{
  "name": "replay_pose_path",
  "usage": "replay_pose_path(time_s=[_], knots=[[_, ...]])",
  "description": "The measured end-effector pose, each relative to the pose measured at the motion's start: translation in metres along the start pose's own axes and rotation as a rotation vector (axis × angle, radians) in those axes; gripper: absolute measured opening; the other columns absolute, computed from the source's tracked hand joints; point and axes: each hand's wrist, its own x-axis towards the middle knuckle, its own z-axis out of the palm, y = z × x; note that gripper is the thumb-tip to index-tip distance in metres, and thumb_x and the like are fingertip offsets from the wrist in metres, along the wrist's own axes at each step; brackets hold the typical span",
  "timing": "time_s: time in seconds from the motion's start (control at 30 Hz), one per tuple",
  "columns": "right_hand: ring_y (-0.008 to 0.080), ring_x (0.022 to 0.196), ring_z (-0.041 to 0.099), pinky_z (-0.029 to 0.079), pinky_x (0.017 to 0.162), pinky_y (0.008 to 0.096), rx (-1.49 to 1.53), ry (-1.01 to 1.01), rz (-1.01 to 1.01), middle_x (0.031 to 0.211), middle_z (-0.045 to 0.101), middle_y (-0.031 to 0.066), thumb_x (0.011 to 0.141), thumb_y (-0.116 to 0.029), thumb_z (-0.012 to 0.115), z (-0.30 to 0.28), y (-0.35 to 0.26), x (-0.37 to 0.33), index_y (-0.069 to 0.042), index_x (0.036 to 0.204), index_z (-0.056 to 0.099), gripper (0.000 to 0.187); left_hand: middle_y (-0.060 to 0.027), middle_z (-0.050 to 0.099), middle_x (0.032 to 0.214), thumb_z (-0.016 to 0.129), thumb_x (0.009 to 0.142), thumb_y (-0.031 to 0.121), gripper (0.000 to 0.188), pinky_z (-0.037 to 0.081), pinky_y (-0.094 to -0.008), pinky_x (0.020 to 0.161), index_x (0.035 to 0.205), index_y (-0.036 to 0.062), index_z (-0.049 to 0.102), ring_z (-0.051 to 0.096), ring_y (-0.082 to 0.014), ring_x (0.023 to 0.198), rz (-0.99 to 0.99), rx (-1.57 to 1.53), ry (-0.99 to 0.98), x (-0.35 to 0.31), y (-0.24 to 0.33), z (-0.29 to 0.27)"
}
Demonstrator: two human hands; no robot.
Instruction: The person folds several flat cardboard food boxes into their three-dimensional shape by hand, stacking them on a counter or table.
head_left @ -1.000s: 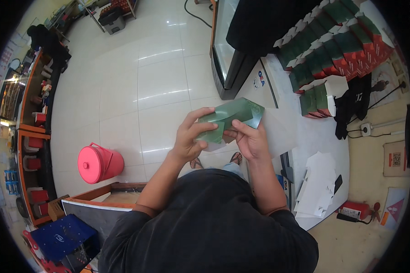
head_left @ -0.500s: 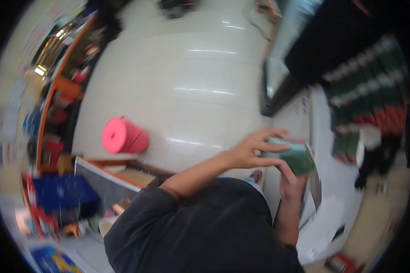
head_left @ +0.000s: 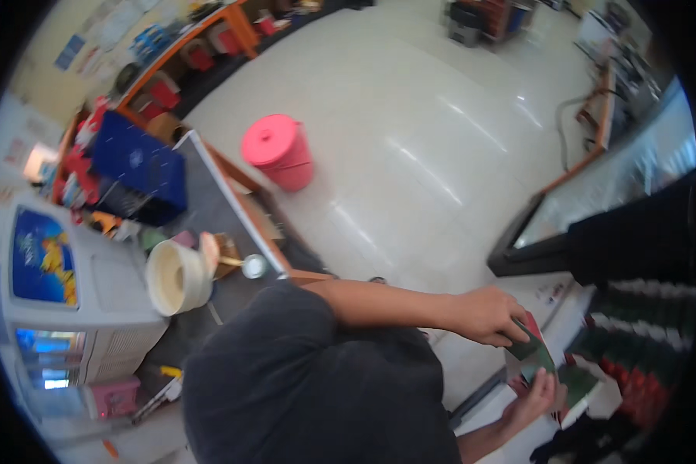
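Note:
At the right side, my left hand (head_left: 493, 315) has its fingers closed over the upper edge of a small green-and-red box (head_left: 532, 349). My right hand (head_left: 532, 404) grips the same box from below, thumb and fingertips against its lower edge. A pale surface shows between the two hands; whether it is the box's inside cannot be made out. Close beyond the hands lie rows of similar green and red packs (head_left: 634, 352), some partly cut off by the dark rim. One green pack (head_left: 578, 384) with a white side sits nearest to my right hand.
A pink lidded bucket (head_left: 282, 155) stands on the tiled floor. On my left, a grey-topped counter (head_left: 216, 193) holds a cream tub (head_left: 174, 278), a blue box (head_left: 139, 166) and a large white machine (head_left: 100, 286). A black-framed glass panel (head_left: 611, 201) rises at the right.
The view has swung to the right, so the bucket and counter appear shifted. My hands have carried the box nearer the rows of packs, and it is now tilted differently.

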Motion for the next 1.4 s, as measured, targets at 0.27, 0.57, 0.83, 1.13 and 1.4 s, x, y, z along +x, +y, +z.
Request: replay_pose_path(time_s=[0.27,0.57,0.83,1.13,1.4], knots=[[0.0047,0.054,0.052,0.042,0.049,0.0216,-0.183,0.054,-0.155,0.065,0.058,-0.0012,0.096,-0.017,0.066,0.011,0.011,-0.015,-0.007,0.074,0.061,0.024,-0.0193,0.069,0.11,0.076,0.082,0.008,0.033,0.059,-0.0329,0.071,0.114,0.0069,0.071,0.073,-0.0287,0.087,-0.191,-0.089,0.089,0.044,0.044,0.048],[0.0072,0.056,0.054,0.044,0.055,0.0259,-0.19,0.192,-0.329,0.067,0.065,0.0029,0.087,-0.011,0.068,-0.091,-0.016,-0.02,-0.002,0.068,0.062,0.023,-0.0186,0.071,0.111,0.08,0.078,0.007,0.028,0.057,-0.03,0.076,0.105,0.0029,0.075,0.071,-0.0208,0.092,-0.205,-0.381,-0.223,0.111,0.069,0.107],[0.0064,0.055,0.049,0.04,0.052,0.0234,0.095,0.339,-0.191,0.067,0.055,-0.001,0.089,-0.012,0.073,-0.116,0.005,-0.025,-0.005,0.071,0.059,0.024,-0.0215,0.068,0.116,0.081,0.077,0.003,0.028,0.057,-0.03,0.079,0.104,0.0006,0.074,0.071,-0.0225,0.095,-0.091,-0.329,-0.103,0.13,0.103,0.162],[0.0129,0.102,0.059,0.052,0.079,0.0276,0.691,0.239,-0.169,0.112,0.062,0.0067,0.096,-0.027,0.066,-0.128,0.027,-0.006,-0.001,0.13,0.05,0.046,-0.021,0.066,0.122,0.082,0.076,0.007,0.035,0.057,-0.0316,0.082,0.109,0.0024,0.073,0.07,-0.0252,0.101,-0.038,-0.319,-0.122,0.143,0.099,0.2],[0.0244,0.095,0.067,0.051,0.082,0.0344,-0.022,0.461,-0.392,0.104,0.067,0.0169,0.091,-0.014,0.068,-0.151,-0.011,0.013,0.003,0.123,0.048,0.041,-0.0165,0.049,0.145,0.053,0.095,-0.006,0.043,0.037,-0.0382,0.112,0.137,0.0053,0.055,0.041,-0.0288,0.139,-0.28,-0.765,-0.207,0.138,0.105,0.231]])
